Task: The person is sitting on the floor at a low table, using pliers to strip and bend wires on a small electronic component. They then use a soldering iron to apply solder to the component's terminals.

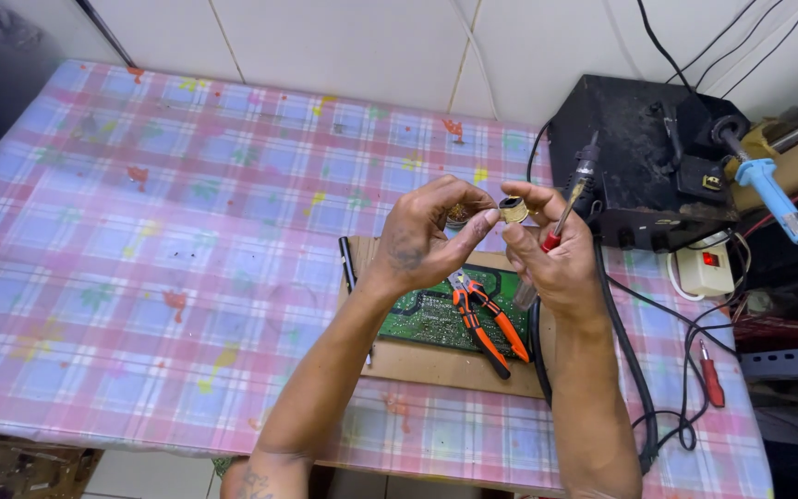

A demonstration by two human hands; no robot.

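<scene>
My left hand [427,236] and my right hand [556,254] meet above a green circuit board [427,319]. The fingers of both pinch a small round brass-coloured tin [513,210]. Also held in my right hand is a soldering iron [573,199] with a red collar, its tip pointing up and its black cord trailing down. My left fingers curl around something small that stays hidden. The board lies on a brown wooden slab [436,360], with orange-handled pliers [487,319] resting across it.
A black soldering station [634,162] stands at the right, with a blue-handled iron [773,194] beside it. A white power strip [706,268], black cables [667,407] and a red-handled screwdriver [711,379] lie at the right edge. A pink checked cloth [168,249] covers the table.
</scene>
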